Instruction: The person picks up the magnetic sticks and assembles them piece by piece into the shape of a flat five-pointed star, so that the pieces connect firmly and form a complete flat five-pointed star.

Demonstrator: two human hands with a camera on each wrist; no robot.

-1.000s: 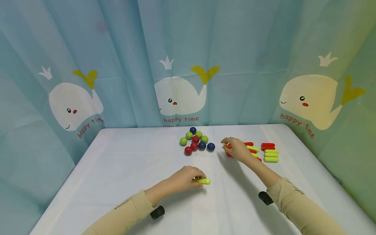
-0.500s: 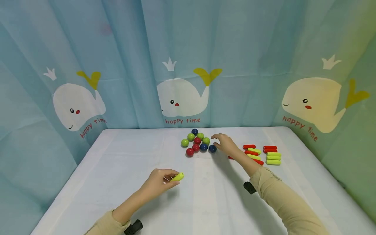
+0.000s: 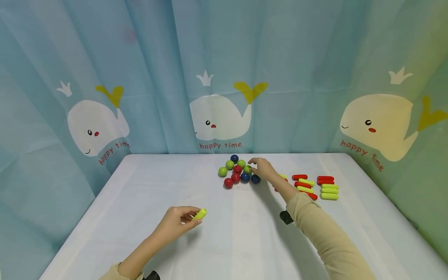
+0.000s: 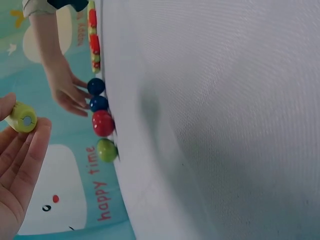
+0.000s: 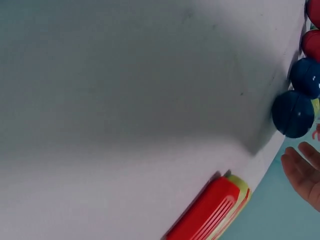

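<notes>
Nearest us, left of centre in the lower frame, the left hand (image 3: 175, 222) pinches a yellow-green stick (image 3: 200, 214) between thumb and fingers, its long axis slanting up toward the right. Farther off, at middle right, red and yellow-green sticks (image 3: 306, 182) lie on the white table (image 3: 147, 186). Beyond, right of centre, the loosely bent right hand (image 3: 263, 169) grasps nothing; much nearer the balls (image 3: 237, 169) than the left, it hangs just right of a green ball (image 3: 246, 170). We cannot tell whether its fingertips touch. Behind hangs a whale-print curtain (image 3: 297, 120).
</notes>
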